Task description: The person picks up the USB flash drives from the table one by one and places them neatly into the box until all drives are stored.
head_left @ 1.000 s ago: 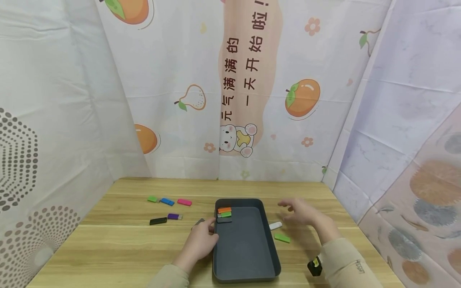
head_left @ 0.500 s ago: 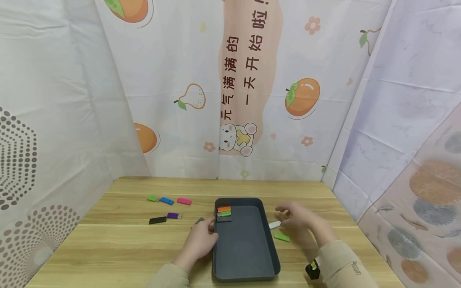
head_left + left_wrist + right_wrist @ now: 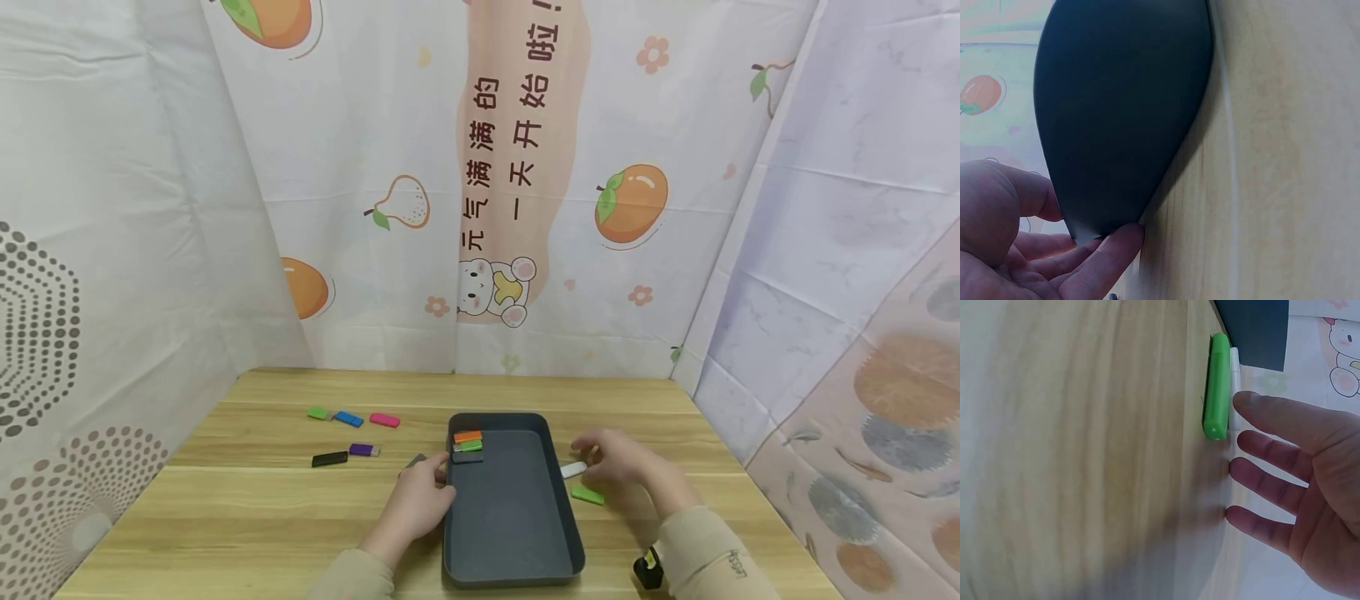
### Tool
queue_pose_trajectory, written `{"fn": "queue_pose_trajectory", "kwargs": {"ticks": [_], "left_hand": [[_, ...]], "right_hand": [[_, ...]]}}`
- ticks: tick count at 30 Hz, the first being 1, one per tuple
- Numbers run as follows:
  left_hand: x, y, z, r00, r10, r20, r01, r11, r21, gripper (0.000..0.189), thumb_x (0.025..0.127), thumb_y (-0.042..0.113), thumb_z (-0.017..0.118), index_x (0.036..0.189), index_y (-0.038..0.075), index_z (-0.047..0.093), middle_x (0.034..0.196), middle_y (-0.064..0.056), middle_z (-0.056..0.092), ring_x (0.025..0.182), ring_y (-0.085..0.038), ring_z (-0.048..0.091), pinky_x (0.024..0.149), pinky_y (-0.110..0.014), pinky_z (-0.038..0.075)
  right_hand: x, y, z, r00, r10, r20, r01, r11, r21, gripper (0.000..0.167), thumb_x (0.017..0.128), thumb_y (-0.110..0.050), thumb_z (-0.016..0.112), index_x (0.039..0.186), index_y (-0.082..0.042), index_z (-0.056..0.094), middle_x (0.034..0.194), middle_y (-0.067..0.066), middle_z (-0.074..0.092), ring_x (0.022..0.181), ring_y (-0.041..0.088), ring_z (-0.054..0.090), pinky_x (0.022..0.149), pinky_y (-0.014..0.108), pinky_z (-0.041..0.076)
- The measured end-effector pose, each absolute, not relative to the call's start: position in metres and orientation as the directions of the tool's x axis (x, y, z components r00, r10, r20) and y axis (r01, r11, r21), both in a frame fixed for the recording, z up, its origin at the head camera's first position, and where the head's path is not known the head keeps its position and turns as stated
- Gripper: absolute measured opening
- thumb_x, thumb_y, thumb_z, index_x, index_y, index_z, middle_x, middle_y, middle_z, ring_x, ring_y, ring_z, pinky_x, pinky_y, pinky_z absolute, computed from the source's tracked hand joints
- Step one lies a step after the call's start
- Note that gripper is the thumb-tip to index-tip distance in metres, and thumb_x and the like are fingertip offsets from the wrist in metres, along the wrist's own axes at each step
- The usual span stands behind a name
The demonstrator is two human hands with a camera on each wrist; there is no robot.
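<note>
My left hand (image 3: 422,498) holds the left wall of a dark grey rectangular tray (image 3: 513,579), thumb and fingertips at its edge. In the left wrist view, the fingers (image 3: 1119,250) meet the tray's wall (image 3: 1122,112) low down, close to the table. Three USB sticks lie inside the tray's far left corner: an orange one (image 3: 468,436), a green one (image 3: 470,447) and a dark grey one (image 3: 468,457). To the right of the tray, my right hand (image 3: 617,457) reaches over a white USB stick (image 3: 573,469), its fingers spread and bent. A bright green USB stick (image 3: 1217,387) lies beside the white one.
Left of the tray lie more USB sticks: green (image 3: 318,413), blue (image 3: 348,418), pink (image 3: 385,420), purple (image 3: 362,450) and black (image 3: 330,459). A grey one (image 3: 416,460) is partly hidden by my left hand. Printed curtains (image 3: 375,275) stand behind the wooden table (image 3: 247,500).
My right hand has moved left and down to the white USB stick. The left hand and the tray have stayed in place.
</note>
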State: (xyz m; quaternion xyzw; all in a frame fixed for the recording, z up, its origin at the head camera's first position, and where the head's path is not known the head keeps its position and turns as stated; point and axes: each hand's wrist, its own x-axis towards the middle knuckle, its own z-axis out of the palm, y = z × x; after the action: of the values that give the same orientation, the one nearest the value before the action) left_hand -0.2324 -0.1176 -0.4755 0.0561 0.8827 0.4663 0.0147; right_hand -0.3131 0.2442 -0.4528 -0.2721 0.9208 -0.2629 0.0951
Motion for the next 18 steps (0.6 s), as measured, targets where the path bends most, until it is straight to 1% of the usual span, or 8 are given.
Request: {"fn": "queue_pose_trajectory", "kwargs": {"ticks": [7,12,18], "left_hand": [[-0.2324,-0.1172,-0.4754,-0.994,0.109,0.021,0.078,0.559,0.826,0.057,0.088,0.004,0.065,0.142,-0.009,0.052,0.111,-0.02,0.068,0.095,-0.027,0.068,0.074,-0.041,0.058],[-0.2321,-0.1173,-0.4749,-0.994,0.109,0.021,0.079,0.561,0.824,0.057,0.088,0.004,0.065,0.141,-0.009,0.052,0.111,-0.02,0.068,0.095,-0.027,0.068,0.074,-0.041,0.058],[-0.232,-0.1172,-0.4749,-0.994,0.107,0.021,0.078,0.562,0.823,0.057,0.088,0.004,0.065,0.141,-0.009,0.052,0.112,-0.02,0.068,0.097,-0.028,0.068,0.075,-0.042,0.058]], "right_hand": [[-0.3122,0.2426,-0.4547,-0.829,-0.559,-0.031,-0.467,0.721,-0.512,0.039,0.08,-0.001,0.079,0.118,0.0,0.07,0.099,0.01,0.069,0.088,0.022,0.062,0.077,0.041,0.053],[-0.3107,0.2407,-0.4541,-0.828,-0.56,-0.028,-0.473,0.725,-0.501,0.035,0.08,-0.001,0.079,0.114,-0.001,0.072,0.097,0.009,0.07,0.085,0.018,0.062,0.076,0.04,0.054],[-0.3106,0.2398,-0.4565,-0.835,-0.549,-0.031,-0.468,0.738,-0.487,0.031,0.081,0.001,0.077,0.111,-0.002,0.073,0.095,0.006,0.07,0.083,0.016,0.061,0.074,0.038,0.054]]}}
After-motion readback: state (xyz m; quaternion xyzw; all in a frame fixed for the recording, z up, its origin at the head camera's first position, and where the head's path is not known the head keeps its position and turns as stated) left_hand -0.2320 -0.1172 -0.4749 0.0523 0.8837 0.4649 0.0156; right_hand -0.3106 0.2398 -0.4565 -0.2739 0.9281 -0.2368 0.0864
